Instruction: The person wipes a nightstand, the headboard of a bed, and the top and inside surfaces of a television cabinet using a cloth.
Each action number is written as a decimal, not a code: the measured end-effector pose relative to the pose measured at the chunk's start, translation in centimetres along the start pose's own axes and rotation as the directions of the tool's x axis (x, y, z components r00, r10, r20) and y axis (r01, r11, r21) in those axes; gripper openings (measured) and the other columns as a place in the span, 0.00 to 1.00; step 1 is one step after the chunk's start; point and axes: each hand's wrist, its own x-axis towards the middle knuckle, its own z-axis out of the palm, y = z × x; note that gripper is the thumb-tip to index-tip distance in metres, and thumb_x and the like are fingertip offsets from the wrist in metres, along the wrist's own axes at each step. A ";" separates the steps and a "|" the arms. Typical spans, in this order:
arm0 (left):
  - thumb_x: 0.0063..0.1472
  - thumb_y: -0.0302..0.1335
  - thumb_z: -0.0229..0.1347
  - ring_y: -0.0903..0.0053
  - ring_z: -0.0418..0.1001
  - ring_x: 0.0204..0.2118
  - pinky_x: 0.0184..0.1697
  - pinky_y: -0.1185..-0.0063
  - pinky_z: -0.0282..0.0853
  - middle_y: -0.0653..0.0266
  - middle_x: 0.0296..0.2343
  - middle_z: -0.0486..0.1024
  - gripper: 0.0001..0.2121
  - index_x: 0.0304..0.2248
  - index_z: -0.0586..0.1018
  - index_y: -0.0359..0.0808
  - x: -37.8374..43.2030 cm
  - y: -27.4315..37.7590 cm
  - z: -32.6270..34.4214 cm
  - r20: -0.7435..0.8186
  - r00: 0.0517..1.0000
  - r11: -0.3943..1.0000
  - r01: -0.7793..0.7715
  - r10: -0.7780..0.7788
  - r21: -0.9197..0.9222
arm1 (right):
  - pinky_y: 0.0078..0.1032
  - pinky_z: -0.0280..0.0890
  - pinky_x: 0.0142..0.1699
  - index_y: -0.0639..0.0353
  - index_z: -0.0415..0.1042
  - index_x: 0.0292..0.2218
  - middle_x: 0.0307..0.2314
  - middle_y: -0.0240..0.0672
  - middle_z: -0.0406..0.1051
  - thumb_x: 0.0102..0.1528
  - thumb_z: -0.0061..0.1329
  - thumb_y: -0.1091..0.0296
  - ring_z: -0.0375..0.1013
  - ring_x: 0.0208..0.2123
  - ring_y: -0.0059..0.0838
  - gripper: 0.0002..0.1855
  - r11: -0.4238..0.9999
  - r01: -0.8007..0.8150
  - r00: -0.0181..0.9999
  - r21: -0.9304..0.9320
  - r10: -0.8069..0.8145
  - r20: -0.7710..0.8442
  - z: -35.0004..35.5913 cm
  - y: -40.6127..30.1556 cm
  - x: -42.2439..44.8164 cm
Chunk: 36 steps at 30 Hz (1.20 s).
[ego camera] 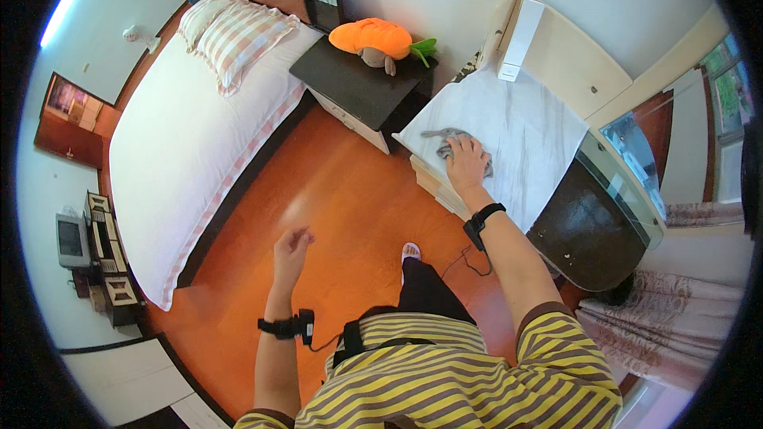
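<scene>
My right hand [468, 161] presses a crumpled grey cloth [447, 146] against a white marble-patterned top [524, 137]. That top covers part of a dresser, and the cloth lies near its left edge, bunched under my fingers with one end trailing left. A tall white box [520, 39] stands at the back of the marble-patterned surface, beyond my hand. Over the orange floor hangs my left hand [291, 250], its fingers loosely curled with nothing visible in them. Both wrists wear black straps with small devices.
A black-topped nightstand [363, 92] carrying a plush carrot [372, 39] adjoins the dresser on the left. Beyond it is a bed [185, 113] with checked pillows. The dresser's dark lower shelf [590, 220], mirror [644, 149] and a curtain [661, 316] are at right. A cable [471, 265] hangs below my right wrist.
</scene>
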 end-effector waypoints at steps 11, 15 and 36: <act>0.60 0.22 0.48 0.80 0.72 0.34 0.39 0.83 0.67 0.64 0.30 0.73 0.09 0.40 0.71 0.29 9.7 8.0 6.6 0.358 0.932 0.996 -0.078 0.058 0.043 | 0.24 0.62 0.38 0.55 0.67 0.38 0.29 0.35 0.67 0.47 0.37 0.82 0.66 0.32 0.28 0.16 0.338 -0.395 0.893 0.854 0.361 0.270 -3.2 2.4 6.3; 0.60 0.22 0.48 0.80 0.72 0.34 0.39 0.84 0.67 0.64 0.30 0.74 0.10 0.40 0.71 0.29 11.6 8.1 7.0 0.399 0.914 0.995 -0.095 0.075 0.031 | 0.24 0.63 0.41 0.55 0.65 0.39 0.32 0.32 0.66 0.49 0.34 0.83 0.66 0.34 0.25 0.17 -0.490 -0.027 0.794 0.872 0.520 0.317 -2.3 4.3 7.7; 0.58 0.22 0.49 0.80 0.73 0.34 0.39 0.83 0.67 0.62 0.30 0.75 0.10 0.39 0.73 0.28 32.4 2.9 -8.2 0.509 0.858 0.997 -0.072 0.064 -0.004 | 0.39 0.59 0.51 0.55 0.64 0.47 0.50 0.42 0.56 0.45 0.50 0.59 0.58 0.47 0.51 0.27 0.875 -0.457 0.879 -0.161 0.472 0.069 -2.1 -0.4 7.5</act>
